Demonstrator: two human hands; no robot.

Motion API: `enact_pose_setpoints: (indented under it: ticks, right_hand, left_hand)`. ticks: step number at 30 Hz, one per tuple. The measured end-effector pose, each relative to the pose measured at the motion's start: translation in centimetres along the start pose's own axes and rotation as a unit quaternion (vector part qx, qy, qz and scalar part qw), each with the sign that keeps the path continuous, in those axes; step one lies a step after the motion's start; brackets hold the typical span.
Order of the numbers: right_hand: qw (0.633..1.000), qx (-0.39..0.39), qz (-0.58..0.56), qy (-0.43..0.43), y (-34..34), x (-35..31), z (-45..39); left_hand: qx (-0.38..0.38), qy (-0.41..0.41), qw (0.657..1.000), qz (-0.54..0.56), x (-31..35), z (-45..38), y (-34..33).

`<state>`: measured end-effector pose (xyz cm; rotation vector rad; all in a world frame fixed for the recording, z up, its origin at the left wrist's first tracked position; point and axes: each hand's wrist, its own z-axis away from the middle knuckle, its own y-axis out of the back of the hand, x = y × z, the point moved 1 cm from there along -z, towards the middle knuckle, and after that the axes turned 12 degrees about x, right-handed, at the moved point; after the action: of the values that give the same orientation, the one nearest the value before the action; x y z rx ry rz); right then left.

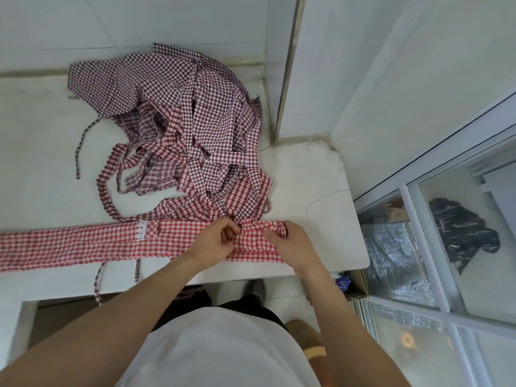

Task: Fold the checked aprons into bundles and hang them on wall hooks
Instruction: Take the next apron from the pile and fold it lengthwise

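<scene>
A red-and-white checked apron, folded into a long narrow strip, lies along the front edge of the white counter. Its right end is being rolled up. My left hand pinches the fabric at the roll with curled fingers. My right hand grips the rolled end just to the right. Behind them sits a loose pile of several darker checked aprons with tangled straps. No wall hooks are in view.
The counter meets a white tiled wall at the back and a wall corner at the right. A glass window frame runs along the right. A cardboard box stands below the counter's right end. Apron straps hang over the front edge.
</scene>
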<state>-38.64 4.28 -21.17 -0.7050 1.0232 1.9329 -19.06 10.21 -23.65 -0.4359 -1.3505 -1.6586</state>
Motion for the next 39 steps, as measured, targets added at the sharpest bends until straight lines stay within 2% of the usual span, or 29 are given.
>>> enact_pose_setpoints:
  ticks: [3,5,7,11,14,16,19,22,26,28,30,32,34,36,39]
  right_hand:
    - [0.988,-0.043,-0.138,-0.062,-0.2,-1.7,1.1]
    - [0.986,-0.039,-0.155,-0.047,-0.3,-2.8,1.6]
    - [0.991,-0.01,-0.129,-0.016,-0.7,-3.7,2.0]
    - [0.995,-0.004,-0.101,-0.019,-2.0,-4.3,2.7]
    - [0.994,-0.005,-0.106,-0.031,-3.3,-4.7,3.5]
    - [0.99,-0.016,-0.132,-0.039,-4.7,-5.7,4.3]
    - [0.989,-0.014,-0.139,-0.038,-6.5,-6.6,5.2]
    - [0.995,0.0,-0.098,-0.023,-8.2,-7.1,5.9]
    - [0.998,-0.004,-0.039,0.041,-10.5,-7.9,6.5]
    - [0.998,0.015,0.002,0.064,-12.0,-7.9,6.3]
    - [0.998,-0.022,0.014,0.052,-13.3,-8.2,6.3]
    - [0.992,-0.121,-0.028,0.017,-14.0,-8.0,6.5]
    - [0.982,-0.184,-0.046,-0.003,-14.2,-7.5,7.0]
    - [0.988,-0.149,-0.044,0.004,-13.8,-6.6,7.0]
    - [0.995,0.069,0.018,0.068,-12.3,-5.2,6.3]
  left_hand:
    - [-0.02,0.035,0.993,0.107,0.6,0.3,0.3]
    - [-0.026,0.081,0.982,0.169,1.3,0.4,0.2]
    - [-0.015,0.099,0.978,0.181,1.9,0.7,0.1]
    - [0.047,-0.008,0.998,0.049,2.0,0.7,0.6]
    - [0.078,-0.064,0.993,-0.066,1.2,1.0,2.1]
    - [0.04,-0.009,0.998,-0.057,-0.4,1.2,3.7]
    - [-0.05,0.118,0.989,0.068,-2.0,1.5,5.7]
    - [-0.055,0.177,0.968,0.169,-2.6,2.1,8.0]
    - [0.004,0.211,0.952,0.223,-3.0,3.0,10.8]
    - [-0.029,0.232,0.935,0.267,-3.0,3.6,11.7]
    - [-0.071,0.228,0.933,0.269,-3.4,3.9,12.1]
    - [-0.083,0.207,0.946,0.236,-3.8,4.2,12.2]
    - [-0.036,0.201,0.96,0.192,-4.0,4.1,12.2]
    - [0.019,0.202,0.969,0.143,-4.6,3.9,12.1]
    - [0.048,0.192,0.978,0.069,-5.8,3.6,12.2]
